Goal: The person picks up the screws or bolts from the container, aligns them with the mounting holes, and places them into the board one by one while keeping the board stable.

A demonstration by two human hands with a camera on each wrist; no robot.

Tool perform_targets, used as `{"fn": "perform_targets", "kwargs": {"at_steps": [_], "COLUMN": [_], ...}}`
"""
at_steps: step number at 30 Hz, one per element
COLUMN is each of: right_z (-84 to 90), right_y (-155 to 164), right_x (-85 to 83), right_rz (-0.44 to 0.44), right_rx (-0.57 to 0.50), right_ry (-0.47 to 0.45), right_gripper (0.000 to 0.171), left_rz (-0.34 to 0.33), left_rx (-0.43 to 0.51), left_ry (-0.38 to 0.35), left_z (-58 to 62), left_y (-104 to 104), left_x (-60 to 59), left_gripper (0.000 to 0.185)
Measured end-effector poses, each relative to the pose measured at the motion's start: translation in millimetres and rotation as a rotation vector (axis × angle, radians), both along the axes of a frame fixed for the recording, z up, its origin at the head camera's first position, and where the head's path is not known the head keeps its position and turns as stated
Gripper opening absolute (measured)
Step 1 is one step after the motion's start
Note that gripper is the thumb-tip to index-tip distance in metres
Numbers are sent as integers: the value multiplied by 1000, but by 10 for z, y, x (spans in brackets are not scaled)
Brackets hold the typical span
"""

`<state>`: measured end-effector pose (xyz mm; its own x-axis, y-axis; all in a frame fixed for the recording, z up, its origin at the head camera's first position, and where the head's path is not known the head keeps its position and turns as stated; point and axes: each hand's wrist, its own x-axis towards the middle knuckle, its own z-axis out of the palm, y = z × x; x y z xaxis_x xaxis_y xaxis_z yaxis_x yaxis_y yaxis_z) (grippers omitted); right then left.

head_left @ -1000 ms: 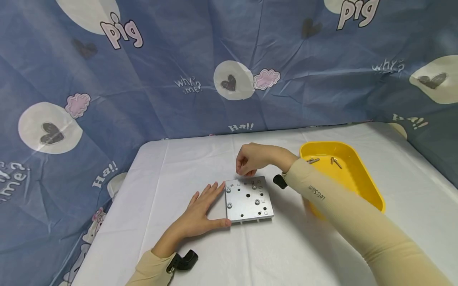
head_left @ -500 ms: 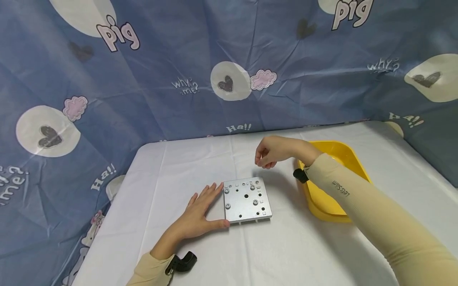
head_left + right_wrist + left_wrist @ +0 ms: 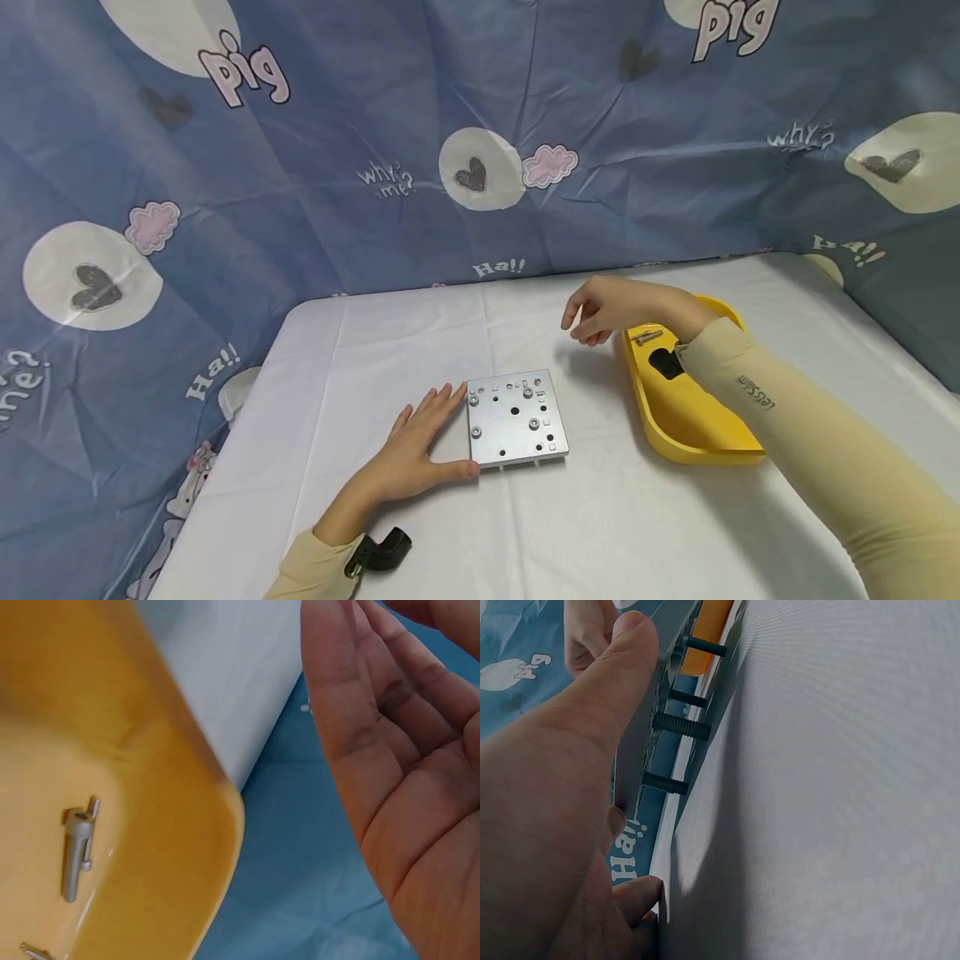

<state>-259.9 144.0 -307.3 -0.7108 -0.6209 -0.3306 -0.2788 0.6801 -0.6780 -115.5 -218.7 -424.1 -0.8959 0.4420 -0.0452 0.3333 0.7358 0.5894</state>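
Note:
A square silver metal plate (image 3: 517,437) with drilled holes lies on the white tabletop, with several socket-head screws set in its upper face. In the left wrist view, threaded screw ends (image 3: 682,726) stick out beneath it. My left hand (image 3: 408,458) rests along the plate's left edge, thumb at the near corner and index fingertip at the far corner, fingers extended. My right hand (image 3: 622,304) hangs above the table beyond the plate, near the yellow tray, its fingers loosely bent. Between the fingers of that hand (image 3: 405,757) nothing shows in the right wrist view.
A yellow tray (image 3: 693,454) stands right of the plate, partly hidden by my right forearm. Metal screws (image 3: 648,337) lie in its far left part; a large socket-head screw (image 3: 73,859) shows up close. A blue patterned cloth (image 3: 360,233) hangs behind the table.
My right hand has moved right and away from the plate's far edge towards the tray, and its fingers have loosened. My left hand and the plate have stayed in place.

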Motion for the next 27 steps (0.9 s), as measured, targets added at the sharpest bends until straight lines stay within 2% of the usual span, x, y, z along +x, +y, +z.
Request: {"fn": "perform_targets", "kwargs": {"at_steps": [9,15,19,23,27], "right_z": [25,-15,-49,-87,-117], "right_y": [260,495,662,801,917], "right_x": [-6,-46,-61,-71,-68], "right_rz": [-62,-173,-251,-291,-302], "right_rx": [-40,-142,-205,-215,-181], "right_ry": [14,-84,-113,-126,-129], "right_gripper": [32,36,37,37,38], "left_rz": [9,8,2,1,3], "left_rx": [5,0,-1,0,3], "left_ry": [-14,-7,-3,-5,-2], "left_z": [20,18,4,1,-2], "left_y": [3,-4,-8,-15,-16], "left_x": [16,3,-1,-6,-2], "left_gripper": [114,114,114,114,114]}}
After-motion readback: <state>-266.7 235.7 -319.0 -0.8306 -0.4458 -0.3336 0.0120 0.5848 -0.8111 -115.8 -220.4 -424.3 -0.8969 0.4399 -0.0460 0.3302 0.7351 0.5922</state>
